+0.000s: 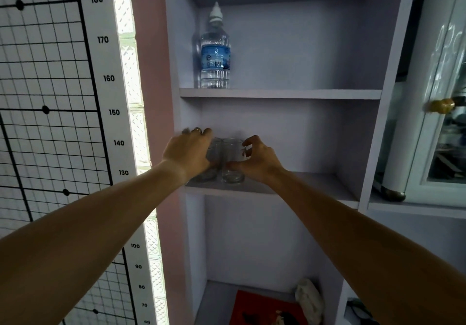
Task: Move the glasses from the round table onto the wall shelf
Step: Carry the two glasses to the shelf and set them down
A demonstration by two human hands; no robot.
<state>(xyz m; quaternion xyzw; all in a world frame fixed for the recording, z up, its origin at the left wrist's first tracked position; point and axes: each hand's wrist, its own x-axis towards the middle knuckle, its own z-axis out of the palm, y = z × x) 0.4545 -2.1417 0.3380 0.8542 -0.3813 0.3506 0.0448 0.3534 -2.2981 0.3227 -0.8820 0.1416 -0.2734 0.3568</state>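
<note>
Two clear drinking glasses stand side by side on the middle board of the pale lilac wall shelf [315, 183], near its left wall. My left hand [189, 150] wraps around the left glass [210, 173], hiding most of it. My right hand [254, 158] holds the right glass [233, 158], thumb in front and fingers curled at its far side near the rim. Both glass bases rest on the board. The round table is out of sight.
A water bottle [215, 52] stands on the board above, at the left. A red item [262, 309] and a crumpled cloth [309, 297] lie on the lower board. A height chart [111, 112] and wire grid are left; a white glass-door cabinet [433, 123] is right.
</note>
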